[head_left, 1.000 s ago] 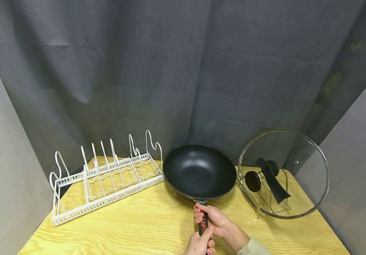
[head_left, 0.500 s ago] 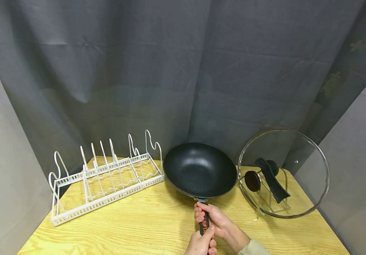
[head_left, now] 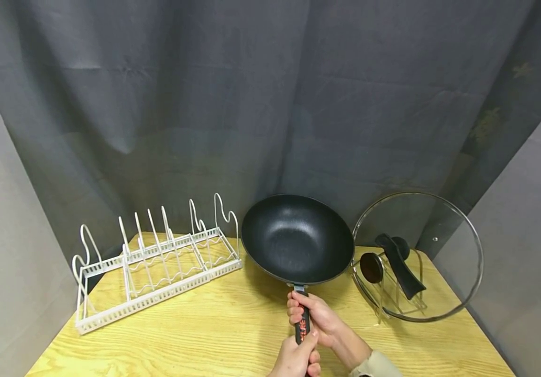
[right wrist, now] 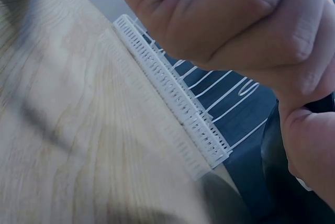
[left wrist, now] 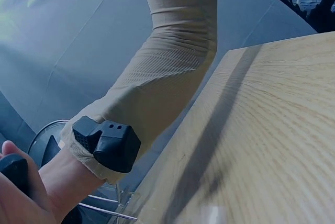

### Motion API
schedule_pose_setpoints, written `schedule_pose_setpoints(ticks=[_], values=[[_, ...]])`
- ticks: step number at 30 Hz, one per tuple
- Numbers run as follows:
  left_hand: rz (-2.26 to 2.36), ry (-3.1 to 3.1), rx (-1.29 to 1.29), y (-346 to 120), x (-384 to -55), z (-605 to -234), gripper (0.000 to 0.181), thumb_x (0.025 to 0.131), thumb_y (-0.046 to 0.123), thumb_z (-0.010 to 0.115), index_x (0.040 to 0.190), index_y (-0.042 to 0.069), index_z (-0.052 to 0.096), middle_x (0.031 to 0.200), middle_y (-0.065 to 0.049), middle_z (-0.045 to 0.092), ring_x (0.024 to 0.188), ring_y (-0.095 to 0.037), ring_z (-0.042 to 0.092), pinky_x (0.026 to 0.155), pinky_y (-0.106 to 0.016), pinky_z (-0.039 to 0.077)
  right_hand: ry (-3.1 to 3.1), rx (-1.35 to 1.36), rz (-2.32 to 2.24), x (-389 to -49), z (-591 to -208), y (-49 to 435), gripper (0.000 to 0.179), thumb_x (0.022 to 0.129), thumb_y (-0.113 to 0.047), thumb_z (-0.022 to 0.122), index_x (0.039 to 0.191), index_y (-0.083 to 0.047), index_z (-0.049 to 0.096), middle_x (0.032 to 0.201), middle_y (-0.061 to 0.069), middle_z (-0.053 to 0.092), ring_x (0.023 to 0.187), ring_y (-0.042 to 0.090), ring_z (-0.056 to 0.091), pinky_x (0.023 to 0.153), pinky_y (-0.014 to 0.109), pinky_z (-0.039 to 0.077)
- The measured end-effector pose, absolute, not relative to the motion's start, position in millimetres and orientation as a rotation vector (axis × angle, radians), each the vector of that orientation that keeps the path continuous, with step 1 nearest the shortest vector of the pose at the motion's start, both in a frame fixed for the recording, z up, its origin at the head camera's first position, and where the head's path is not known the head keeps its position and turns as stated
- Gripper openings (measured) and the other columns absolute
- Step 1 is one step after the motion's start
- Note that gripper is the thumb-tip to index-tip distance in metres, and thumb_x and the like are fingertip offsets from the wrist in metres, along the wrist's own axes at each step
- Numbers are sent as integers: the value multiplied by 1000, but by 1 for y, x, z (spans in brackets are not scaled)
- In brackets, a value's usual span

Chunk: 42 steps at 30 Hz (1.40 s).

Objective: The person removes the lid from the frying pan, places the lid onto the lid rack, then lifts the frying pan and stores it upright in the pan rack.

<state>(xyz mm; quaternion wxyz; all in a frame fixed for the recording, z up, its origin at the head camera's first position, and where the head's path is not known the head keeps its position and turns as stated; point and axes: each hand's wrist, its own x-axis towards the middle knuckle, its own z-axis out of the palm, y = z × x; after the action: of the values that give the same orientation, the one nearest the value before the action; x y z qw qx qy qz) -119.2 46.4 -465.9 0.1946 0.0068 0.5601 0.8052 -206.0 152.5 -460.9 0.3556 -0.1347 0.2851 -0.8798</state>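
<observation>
A black frying pan (head_left: 297, 238) with a deep bowl hangs in the middle of the head view, its inside facing me and its shadow on the table below. My right hand (head_left: 317, 317) grips the handle (head_left: 302, 329) close to the pan. Behind it, nearer to me, my left hand (head_left: 295, 357) holds the handle's end, thumb along it. Red lettering shows between the two hands. The right wrist view has curled fingers (right wrist: 251, 30) filling its upper right. In the left wrist view, part of the left hand (left wrist: 18, 200) is at the lower left edge.
Left of the pan stands a white wire rack (head_left: 157, 267) with upright dividers. To the right, a glass lid (head_left: 444, 262) with a black handle leans in a small wire stand (head_left: 381, 301). A grey curtain (head_left: 270, 104) hangs behind the wooden table (head_left: 195, 335).
The pan has risen and tilted a little more toward me, its rim higher against the curtain. Both hands keep their grip on the handle. Rack and lid have stayed put.
</observation>
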Motion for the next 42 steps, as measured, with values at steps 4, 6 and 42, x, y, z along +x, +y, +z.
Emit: schedule_pose_setpoints(ticks=[4,6,42], values=[[2260,1561,54,44,-119,-461,25,96,29,53,78,13,44,56,5,38,42,-3,36,44,-18,33,750,-382,-2281,-205,-453,151,26,105,-11,17,99,-5,41,77,-4,45,63,2,41,59,13,38],[2269,1549,75,43,-118,-459,26,97,29,52,78,12,44,55,5,37,41,-3,36,43,-18,34,758,-395,-2285,-204,-449,150,26,105,-11,17,99,-5,41,77,-4,46,63,2,41,60,13,38],[2259,1484,400,28,-124,-435,32,99,23,49,70,11,41,51,7,37,37,-2,42,39,-18,40,566,-656,-2256,-211,-426,144,35,105,-12,13,94,-10,46,77,-4,42,65,2,36,62,13,38]])
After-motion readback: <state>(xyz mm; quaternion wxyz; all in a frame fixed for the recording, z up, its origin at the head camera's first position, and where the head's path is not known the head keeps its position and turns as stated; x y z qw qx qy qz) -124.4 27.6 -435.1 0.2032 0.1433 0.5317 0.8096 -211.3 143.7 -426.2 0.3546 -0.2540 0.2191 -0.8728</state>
